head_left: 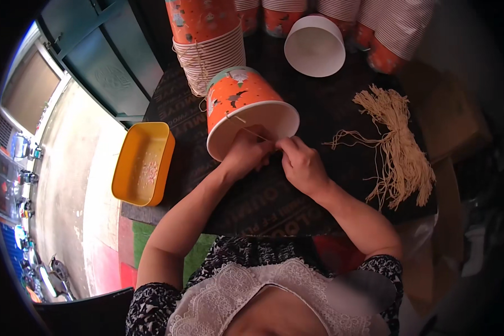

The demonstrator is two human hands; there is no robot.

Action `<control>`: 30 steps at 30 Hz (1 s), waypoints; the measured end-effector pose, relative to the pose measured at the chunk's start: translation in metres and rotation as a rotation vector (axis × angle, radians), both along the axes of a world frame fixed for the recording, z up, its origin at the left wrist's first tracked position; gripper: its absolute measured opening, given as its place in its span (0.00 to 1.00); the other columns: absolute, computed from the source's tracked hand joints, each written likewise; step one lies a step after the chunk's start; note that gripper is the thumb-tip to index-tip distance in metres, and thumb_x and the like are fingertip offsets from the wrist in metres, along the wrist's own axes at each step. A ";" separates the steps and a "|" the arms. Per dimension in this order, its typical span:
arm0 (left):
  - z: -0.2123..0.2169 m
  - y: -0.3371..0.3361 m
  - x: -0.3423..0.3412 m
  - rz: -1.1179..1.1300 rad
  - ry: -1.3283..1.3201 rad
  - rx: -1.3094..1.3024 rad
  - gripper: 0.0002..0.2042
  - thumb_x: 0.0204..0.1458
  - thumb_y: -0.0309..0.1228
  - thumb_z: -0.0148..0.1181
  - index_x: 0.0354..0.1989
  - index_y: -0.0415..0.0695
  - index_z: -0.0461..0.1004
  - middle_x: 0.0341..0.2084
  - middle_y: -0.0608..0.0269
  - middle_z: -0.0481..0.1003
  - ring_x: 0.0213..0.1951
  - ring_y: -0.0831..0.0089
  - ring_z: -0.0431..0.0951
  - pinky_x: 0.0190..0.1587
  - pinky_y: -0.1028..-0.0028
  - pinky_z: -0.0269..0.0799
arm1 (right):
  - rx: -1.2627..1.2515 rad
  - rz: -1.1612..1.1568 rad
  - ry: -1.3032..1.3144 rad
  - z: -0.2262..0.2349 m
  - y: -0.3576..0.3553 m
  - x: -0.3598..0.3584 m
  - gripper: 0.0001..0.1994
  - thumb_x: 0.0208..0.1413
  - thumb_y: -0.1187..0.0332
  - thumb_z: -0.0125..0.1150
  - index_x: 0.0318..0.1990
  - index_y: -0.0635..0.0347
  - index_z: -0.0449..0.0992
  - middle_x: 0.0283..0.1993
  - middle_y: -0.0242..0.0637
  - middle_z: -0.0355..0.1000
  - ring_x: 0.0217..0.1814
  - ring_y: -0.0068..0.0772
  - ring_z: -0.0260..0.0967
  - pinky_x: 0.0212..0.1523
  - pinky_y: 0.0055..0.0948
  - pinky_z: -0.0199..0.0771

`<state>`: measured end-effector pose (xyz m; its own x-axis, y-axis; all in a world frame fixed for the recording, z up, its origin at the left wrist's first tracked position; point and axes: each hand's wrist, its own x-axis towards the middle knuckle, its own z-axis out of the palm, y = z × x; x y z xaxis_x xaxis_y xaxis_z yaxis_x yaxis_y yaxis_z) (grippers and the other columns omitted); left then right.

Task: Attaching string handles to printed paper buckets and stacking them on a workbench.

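An orange paper bucket (241, 92) with a printed pattern and a green base band lies tipped on the black table, its white mouth facing me. A thin string (256, 133) passes through its wall near the rim and runs across the mouth. My left hand (249, 152) reaches into the mouth, fingers closed around the string; their tips are partly hidden. At the rim's lower right, my right hand (303, 167) pinches the string between thumb and forefinger. To the right lies a bundle of cream strings (397, 148), some strands loose towards my right hand.
A yellow plastic tub (165, 162) with small pale bits inside stands at the table's left edge. Behind the bucket rises a tall stack of nested buckets (210, 59), with strings hanging. A white-lined bucket (315, 47) and more stacks (400, 28) stand at the back.
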<state>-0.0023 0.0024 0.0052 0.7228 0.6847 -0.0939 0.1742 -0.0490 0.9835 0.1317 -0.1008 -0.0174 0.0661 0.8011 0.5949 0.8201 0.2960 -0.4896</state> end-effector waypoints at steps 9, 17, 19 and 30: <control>0.004 0.000 0.001 0.018 -0.012 -0.055 0.06 0.51 0.25 0.56 0.32 0.34 0.70 0.16 0.62 0.70 0.13 0.79 0.67 0.14 0.80 0.59 | 0.016 -0.007 -0.083 -0.003 -0.002 0.001 0.11 0.47 0.80 0.54 0.40 0.63 0.70 0.35 0.47 0.70 0.31 0.53 0.73 0.29 0.42 0.76; -0.001 0.000 0.002 0.003 -0.069 0.008 0.06 0.53 0.24 0.55 0.33 0.32 0.70 0.17 0.60 0.71 0.13 0.78 0.68 0.13 0.79 0.59 | 0.054 -0.021 -0.116 -0.003 0.000 -0.001 0.09 0.48 0.79 0.57 0.39 0.64 0.70 0.35 0.45 0.69 0.31 0.50 0.73 0.29 0.38 0.76; 0.000 0.000 0.002 0.003 -0.064 0.006 0.06 0.53 0.24 0.55 0.34 0.32 0.70 0.17 0.60 0.71 0.13 0.78 0.68 0.13 0.79 0.59 | 0.060 -0.026 -0.113 -0.003 0.001 -0.001 0.08 0.48 0.78 0.57 0.38 0.64 0.70 0.35 0.45 0.68 0.31 0.49 0.73 0.28 0.39 0.76; -0.005 0.001 0.002 0.020 -0.069 0.007 0.12 0.55 0.21 0.46 0.48 0.30 0.64 0.20 0.58 0.70 0.16 0.75 0.70 0.15 0.78 0.62 | 0.039 -0.069 -0.134 -0.007 0.005 -0.001 0.07 0.47 0.79 0.60 0.35 0.61 0.72 0.35 0.41 0.69 0.28 0.48 0.73 0.27 0.39 0.74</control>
<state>-0.0007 0.0038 0.0001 0.7135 0.6995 -0.0393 0.1068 -0.0532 0.9929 0.1302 -0.0955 -0.0244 0.0381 0.7735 0.6327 0.8966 0.2530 -0.3634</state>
